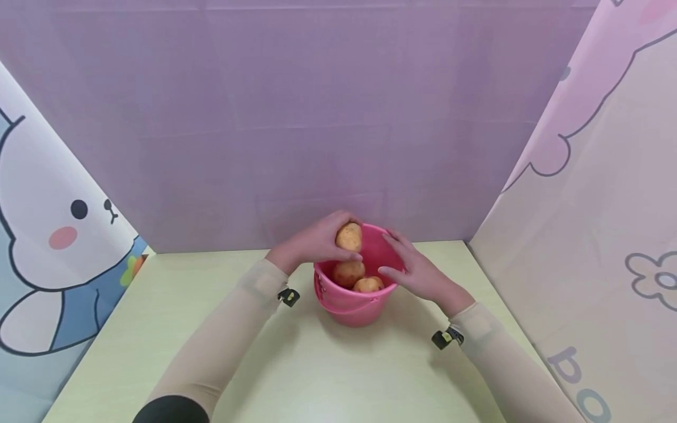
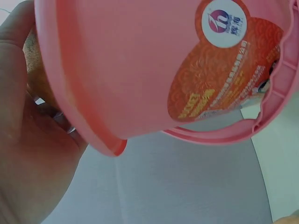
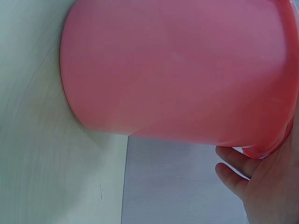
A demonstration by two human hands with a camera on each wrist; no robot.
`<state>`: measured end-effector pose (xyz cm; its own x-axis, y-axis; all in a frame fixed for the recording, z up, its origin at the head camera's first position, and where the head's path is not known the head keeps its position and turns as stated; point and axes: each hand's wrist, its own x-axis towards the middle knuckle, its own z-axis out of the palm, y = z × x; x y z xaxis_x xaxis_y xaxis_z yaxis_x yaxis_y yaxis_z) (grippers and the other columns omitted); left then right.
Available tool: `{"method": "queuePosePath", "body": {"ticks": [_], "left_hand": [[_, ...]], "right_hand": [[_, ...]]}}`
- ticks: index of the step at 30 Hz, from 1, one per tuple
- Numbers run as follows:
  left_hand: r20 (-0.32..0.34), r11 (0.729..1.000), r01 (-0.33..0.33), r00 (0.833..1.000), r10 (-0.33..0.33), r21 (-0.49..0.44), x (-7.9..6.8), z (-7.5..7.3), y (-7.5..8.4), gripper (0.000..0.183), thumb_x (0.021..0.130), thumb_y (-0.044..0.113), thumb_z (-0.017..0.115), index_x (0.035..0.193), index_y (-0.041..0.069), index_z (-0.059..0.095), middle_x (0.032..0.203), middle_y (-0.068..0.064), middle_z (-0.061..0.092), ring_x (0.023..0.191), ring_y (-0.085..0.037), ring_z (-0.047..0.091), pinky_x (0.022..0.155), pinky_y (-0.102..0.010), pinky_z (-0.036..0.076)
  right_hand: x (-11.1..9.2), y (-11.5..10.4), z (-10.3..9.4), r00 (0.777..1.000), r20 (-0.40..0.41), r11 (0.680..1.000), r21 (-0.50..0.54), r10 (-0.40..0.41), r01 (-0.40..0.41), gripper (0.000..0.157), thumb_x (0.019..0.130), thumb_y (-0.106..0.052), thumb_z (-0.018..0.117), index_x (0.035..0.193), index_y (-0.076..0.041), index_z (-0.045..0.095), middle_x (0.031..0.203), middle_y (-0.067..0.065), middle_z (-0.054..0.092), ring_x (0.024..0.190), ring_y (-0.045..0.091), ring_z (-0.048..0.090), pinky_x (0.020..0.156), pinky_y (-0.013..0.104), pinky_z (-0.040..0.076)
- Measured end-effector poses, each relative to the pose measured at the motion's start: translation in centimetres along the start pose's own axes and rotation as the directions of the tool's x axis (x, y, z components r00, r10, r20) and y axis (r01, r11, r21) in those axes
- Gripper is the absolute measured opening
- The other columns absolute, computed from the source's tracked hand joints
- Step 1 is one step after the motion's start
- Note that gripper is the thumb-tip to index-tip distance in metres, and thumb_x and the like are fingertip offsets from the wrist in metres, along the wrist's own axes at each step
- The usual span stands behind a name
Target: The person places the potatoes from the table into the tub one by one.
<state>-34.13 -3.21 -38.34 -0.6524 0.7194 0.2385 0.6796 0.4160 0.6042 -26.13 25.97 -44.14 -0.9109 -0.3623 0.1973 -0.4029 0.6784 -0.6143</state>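
Observation:
A pink bucket (image 1: 355,316) stands upright on the table, its handle (image 2: 212,135) hanging down on the near side. Over its left rim, my left hand (image 1: 324,239) holds a potato (image 1: 349,237) between thumb and fingers. Two more potatoes are visible inside the bucket: a browner potato (image 1: 347,274) directly below the held one and a paler potato (image 1: 369,285) nearer the front. My right hand (image 1: 423,275) grips the right rim, thumb reaching over the edge; some of its fingers show outside the wall in the right wrist view. The bucket's bottom inside is hidden.
A pale wood-look table (image 1: 338,376) lies under the bucket. Behind it rises a purple cloth wall (image 1: 317,117); printed panels flank it, with a cartoon animal panel (image 1: 63,194) at left and a flower-patterned panel (image 1: 592,247) at right.

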Motion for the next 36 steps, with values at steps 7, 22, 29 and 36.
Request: {"method": "queuePosePath", "body": {"ticks": [7,22,29,36], "left_hand": [[0.005,1.000,-0.017,1.000,0.017,0.000,0.7,0.3,0.2,0.065,0.087,0.039,0.095,0.138,0.018,0.059,0.130,0.003,0.060,0.114,-0.015,0.063,0.092,-0.035,0.063],[-0.001,1.000,-0.027,1.000,0.027,-0.002,1.8,1.1,0.2,0.065,0.089,0.041,0.094,0.138,0.019,0.058,0.131,0.002,0.060,0.114,-0.014,0.064,0.094,-0.035,0.062],[-0.007,0.999,-0.042,0.999,0.042,-0.012,2.0,1.1,0.5,0.066,0.089,0.039,0.094,0.140,0.017,0.058,0.131,0.001,0.060,0.114,-0.015,0.063,0.095,-0.035,0.061],[-0.003,0.999,-0.033,0.999,0.032,-0.012,2.3,1.4,0.6,0.068,0.089,0.042,0.094,0.141,0.018,0.058,0.132,0.003,0.059,0.115,-0.014,0.062,0.095,-0.034,0.061]], "right_hand": [[0.1,0.0,0.1,1.000,0.002,1.000,0.010,0.004,-0.004,0.096,0.101,-0.062,0.072,0.177,-0.022,0.029,0.183,0.002,0.018,0.160,0.040,0.036,0.108,0.060,0.057],[0.2,0.1,0.2,1.000,-0.008,1.000,-0.005,-0.001,0.001,0.091,0.104,-0.048,0.075,0.177,-0.020,0.029,0.183,0.004,0.018,0.161,0.041,0.035,0.111,0.061,0.054],[0.1,0.0,0.2,1.000,-0.008,1.000,-0.010,-0.025,0.025,0.093,0.103,-0.058,0.071,0.177,-0.019,0.028,0.184,0.007,0.017,0.162,0.043,0.032,0.113,0.064,0.051],[0.2,0.0,0.3,0.999,-0.011,0.999,0.006,-0.033,0.033,0.092,0.103,-0.057,0.072,0.177,-0.026,0.028,0.183,0.003,0.019,0.160,0.039,0.036,0.112,0.062,0.053]]}}
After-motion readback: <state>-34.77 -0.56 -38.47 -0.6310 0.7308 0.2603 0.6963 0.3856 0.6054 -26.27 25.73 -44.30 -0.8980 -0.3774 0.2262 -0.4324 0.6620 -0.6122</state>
